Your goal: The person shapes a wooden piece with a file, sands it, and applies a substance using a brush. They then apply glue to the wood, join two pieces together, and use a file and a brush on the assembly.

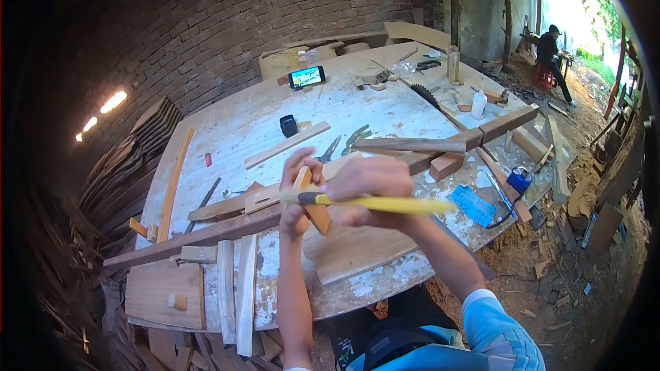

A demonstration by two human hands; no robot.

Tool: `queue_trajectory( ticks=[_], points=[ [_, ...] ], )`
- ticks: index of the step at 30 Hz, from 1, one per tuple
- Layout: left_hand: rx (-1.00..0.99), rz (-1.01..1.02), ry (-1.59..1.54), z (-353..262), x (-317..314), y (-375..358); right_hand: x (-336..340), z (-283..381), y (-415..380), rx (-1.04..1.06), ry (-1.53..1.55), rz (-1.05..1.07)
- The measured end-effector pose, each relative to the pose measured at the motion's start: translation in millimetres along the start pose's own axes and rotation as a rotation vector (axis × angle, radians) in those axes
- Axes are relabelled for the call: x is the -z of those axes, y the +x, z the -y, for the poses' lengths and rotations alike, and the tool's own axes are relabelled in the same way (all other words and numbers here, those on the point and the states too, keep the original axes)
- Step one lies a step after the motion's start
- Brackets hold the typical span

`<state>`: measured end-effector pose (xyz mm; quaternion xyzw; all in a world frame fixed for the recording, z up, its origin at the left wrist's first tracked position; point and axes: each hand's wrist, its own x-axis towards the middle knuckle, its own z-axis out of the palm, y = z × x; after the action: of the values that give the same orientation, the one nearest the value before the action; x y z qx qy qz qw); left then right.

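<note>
My left hand [295, 196] is closed around a small orange-brown wood piece [317, 216], held up over the near part of the table. In my right hand [371, 182] is a long yellow-handled tool [412, 205], blurred, with a dark band and a greyish end that overlaps the wood piece in this view. I cannot tell its exact kind. Just beyond my hands lie pliers [331, 149] and a second hand tool with dark, curved handles [356, 137]. A wide board [357, 254] rests beneath my hands, and a long dark beam [213, 235] crosses the table.
A phone [306, 77] stands at the back, with a small black box [288, 124] nearer. A circular saw blade [424, 93], white bottle [479, 105] and blue can [519, 179] are on the right. Another person [548, 55] sits far right. Wood strips [236, 295] line the near left.
</note>
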<state>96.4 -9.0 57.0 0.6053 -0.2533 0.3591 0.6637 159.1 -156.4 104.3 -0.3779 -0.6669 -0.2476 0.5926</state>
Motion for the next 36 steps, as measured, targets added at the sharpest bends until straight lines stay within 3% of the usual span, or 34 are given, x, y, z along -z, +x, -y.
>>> queue_trajectory(
  ticks=[3,4,7,8,9,11,13,16,19,21,23,26,29,33,35,36],
  points=[
    [0.073,-0.275,-0.149,10,8,-10,0,5,-2,0.248,-0.209,-0.074],
    [0.105,-0.231,-0.191,5,14,-10,-3,10,2,0.253,-0.291,-0.103],
    [0.036,-0.429,-0.217,-4,13,-6,-20,4,-7,0.250,-0.318,-0.079],
    [-0.071,-0.294,-0.325,4,27,-4,-27,-1,-16,0.207,-0.292,-0.004],
    [-0.007,-0.327,-0.133,-2,25,-6,-35,-8,-28,0.161,-0.276,0.072],
    [0.037,-0.291,-0.190,3,38,-4,-45,-19,-52,0.180,-0.399,0.125],
    [0.114,-0.300,-0.290,6,57,-7,-38,-18,-60,0.018,-0.171,0.200],
    [0.126,-0.216,-0.347,-3,46,-5,-12,1,-54,-0.379,-0.069,0.562],
    [0.069,-0.320,-0.113,2,17,-3,-13,14,-50,-0.202,-0.131,0.353],
    [0.081,-0.291,-0.160,13,20,-7,-17,27,-33,-0.089,-0.103,0.120],
    [0.388,-0.472,-0.508,40,54,-20,-24,29,-20,-0.012,-0.113,-0.058],
    [0.375,-0.403,-0.482,32,32,-18,-29,18,-39,-0.096,-0.094,-0.050],
    [0.050,-0.247,-0.253,14,12,-8,-29,23,-58,-0.246,-0.145,-0.033],
    [0.105,-0.408,-0.123,17,12,-11,-22,30,-54,-0.181,-0.252,-0.232],
    [0.232,-0.508,-0.086,9,-4,-12,-22,30,-37,-0.086,-0.242,-0.346],
    [0.257,-0.521,-0.205,29,17,-26,-28,28,-35,-0.099,-0.155,-0.344]
  ],
)
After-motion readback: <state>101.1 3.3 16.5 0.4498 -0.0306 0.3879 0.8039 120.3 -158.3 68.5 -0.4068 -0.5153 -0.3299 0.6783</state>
